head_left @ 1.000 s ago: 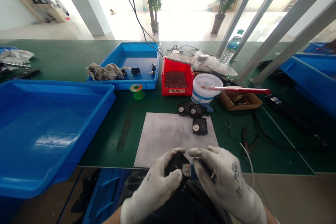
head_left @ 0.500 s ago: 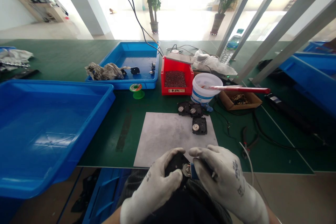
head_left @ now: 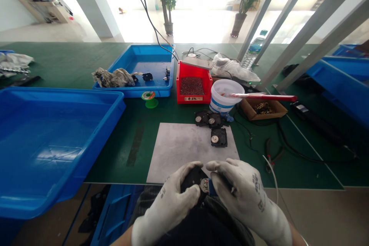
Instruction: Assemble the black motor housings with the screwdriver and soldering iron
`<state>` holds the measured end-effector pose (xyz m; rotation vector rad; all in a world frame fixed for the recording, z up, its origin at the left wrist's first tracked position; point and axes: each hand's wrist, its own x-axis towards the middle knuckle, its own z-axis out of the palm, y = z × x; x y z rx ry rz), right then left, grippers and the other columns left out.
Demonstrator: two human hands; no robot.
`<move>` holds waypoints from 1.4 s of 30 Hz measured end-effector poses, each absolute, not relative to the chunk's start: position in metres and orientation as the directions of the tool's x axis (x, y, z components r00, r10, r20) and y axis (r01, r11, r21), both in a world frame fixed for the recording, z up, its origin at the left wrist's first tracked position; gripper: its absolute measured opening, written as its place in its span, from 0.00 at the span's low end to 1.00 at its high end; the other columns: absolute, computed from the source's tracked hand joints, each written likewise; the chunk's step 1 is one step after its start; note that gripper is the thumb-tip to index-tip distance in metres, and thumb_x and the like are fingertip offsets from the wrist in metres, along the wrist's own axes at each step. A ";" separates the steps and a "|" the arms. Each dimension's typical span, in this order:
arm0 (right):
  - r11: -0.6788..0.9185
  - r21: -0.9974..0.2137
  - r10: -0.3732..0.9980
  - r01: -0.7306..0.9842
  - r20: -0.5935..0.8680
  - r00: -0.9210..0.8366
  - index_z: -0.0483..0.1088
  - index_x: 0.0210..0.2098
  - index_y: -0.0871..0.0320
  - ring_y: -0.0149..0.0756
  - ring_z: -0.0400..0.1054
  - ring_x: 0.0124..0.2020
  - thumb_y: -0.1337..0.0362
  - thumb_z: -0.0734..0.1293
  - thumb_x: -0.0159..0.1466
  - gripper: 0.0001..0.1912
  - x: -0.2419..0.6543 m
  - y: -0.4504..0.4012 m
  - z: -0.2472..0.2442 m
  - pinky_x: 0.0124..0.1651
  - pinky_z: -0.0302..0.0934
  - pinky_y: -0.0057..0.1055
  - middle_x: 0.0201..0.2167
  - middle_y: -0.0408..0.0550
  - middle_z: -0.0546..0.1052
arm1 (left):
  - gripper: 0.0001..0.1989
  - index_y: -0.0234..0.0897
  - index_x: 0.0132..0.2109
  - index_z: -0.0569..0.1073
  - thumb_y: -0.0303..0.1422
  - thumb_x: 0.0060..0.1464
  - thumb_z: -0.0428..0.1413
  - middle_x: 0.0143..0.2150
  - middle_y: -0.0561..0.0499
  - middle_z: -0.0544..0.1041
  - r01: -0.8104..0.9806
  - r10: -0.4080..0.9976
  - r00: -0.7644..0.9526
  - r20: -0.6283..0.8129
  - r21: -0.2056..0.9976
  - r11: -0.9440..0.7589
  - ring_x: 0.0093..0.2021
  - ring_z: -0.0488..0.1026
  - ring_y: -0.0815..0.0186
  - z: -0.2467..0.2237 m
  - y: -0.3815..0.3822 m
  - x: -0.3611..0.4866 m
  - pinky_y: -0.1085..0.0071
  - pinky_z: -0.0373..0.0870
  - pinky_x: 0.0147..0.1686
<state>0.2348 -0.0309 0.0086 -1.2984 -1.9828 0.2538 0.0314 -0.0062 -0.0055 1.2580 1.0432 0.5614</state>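
In its white glove, my left hand (head_left: 174,192) grips a black plastic housing (head_left: 191,178) above my lap, at the table's front edge. A small round metal motor (head_left: 204,185) sits at the housing's right side. My right hand (head_left: 245,186), gloved too, is closed around a dark piece with a blue part (head_left: 212,187) that meets the motor. Its fingers and palm hide most of this piece, so its kind does not show. Beyond my hands lies a grey sheet (head_left: 178,142), with a similar black housing (head_left: 219,138) at its right edge and others just behind.
A large blue tray (head_left: 109,123) stands left; a second blue tray (head_left: 132,92) is behind. A green solder spool (head_left: 150,100), red bin (head_left: 193,99), white bucket (head_left: 221,103) and cardboard box (head_left: 263,113) line the back. Pliers (head_left: 269,157) and cables lie right.
Both hands keep their grip in nearly the same place. The right hand has shifted very slightly left; the things on the table have not moved.
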 end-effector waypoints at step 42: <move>-0.394 -0.917 0.908 0.057 -0.398 -0.134 0.72 0.42 0.56 0.36 0.71 0.34 0.58 0.75 0.55 0.18 0.227 -0.034 -0.002 0.36 0.67 0.30 0.34 0.42 0.77 | 0.25 0.42 0.65 0.71 0.30 0.61 0.57 0.66 0.46 0.76 0.099 0.837 0.509 -0.198 0.980 0.171 0.67 0.70 0.52 -0.005 -0.014 0.024 0.61 0.67 0.67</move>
